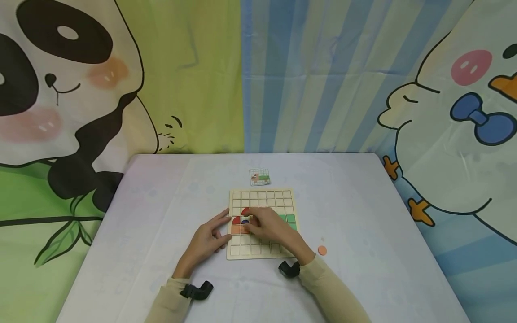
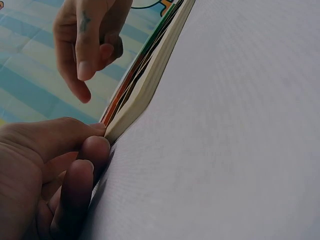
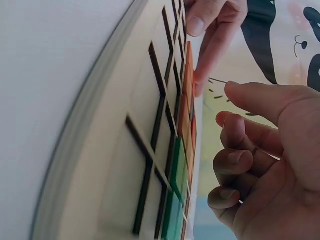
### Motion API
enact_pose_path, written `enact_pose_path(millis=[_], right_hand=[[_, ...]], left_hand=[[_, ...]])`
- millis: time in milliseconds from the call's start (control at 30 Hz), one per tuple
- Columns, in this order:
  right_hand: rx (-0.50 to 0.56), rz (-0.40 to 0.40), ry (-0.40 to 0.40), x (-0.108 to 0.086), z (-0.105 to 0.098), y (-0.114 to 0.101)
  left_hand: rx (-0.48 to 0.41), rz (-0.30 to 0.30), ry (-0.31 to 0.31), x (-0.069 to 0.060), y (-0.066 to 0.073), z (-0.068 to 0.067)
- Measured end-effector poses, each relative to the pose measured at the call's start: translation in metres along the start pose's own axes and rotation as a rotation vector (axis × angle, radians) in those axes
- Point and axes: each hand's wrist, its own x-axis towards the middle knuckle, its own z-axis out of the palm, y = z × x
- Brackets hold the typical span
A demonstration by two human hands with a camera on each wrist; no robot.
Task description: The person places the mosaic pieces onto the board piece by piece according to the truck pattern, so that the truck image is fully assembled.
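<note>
A wooden grid board [image 1: 262,251] lies flat on the table with coloured pieces in its cells. Red pieces [image 1: 236,220], orange squares [image 1: 235,229] and a small blue round piece [image 1: 245,221] sit on its left side; green squares [image 1: 291,218] show at the right. My left hand [image 1: 207,240] touches the board's left edge with thumb and fingertips, also seen at the board's corner in the left wrist view. Over the board hovers my right hand [image 1: 266,223], thumb and index finger apart near the red and blue pieces. Nothing shows between the right fingers [image 3: 235,157]; this hand hides some cells.
A small picture card [image 1: 259,177] with a gridded coloured design lies behind the board. An orange disc [image 1: 322,250] is on the white table [image 1: 169,193] to the board's right. Curtains with cartoon animals hang behind the table.
</note>
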Motion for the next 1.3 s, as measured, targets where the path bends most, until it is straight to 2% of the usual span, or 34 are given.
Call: enact_pose_path(millis=[133, 400, 733, 1000, 1300], right_hand=[[0.017, 0.002, 0.024, -0.015, -0.008, 0.006], [0.053, 0.071, 0.071, -0.049, -0.022, 0.029], [0.111, 0.136, 0.071, -0.1, -0.041, 0.056], [0.158, 0.195, 0.082, -0.139, -0.04, 0.074], [0.094, 0.245, 0.076, -0.161, -0.038, 0.08]], left_hand=[[0.004, -0.017, 0.001, 0.0, 0.001, 0.002], [0.033, -0.022, 0.019, -0.001, 0.003, 0.001], [0.023, -0.027, 0.007, -0.001, 0.002, 0.002], [0.024, -0.024, 0.005, -0.001, 0.002, 0.002], [0.023, -0.027, 0.009, 0.0, 0.0, 0.002]])
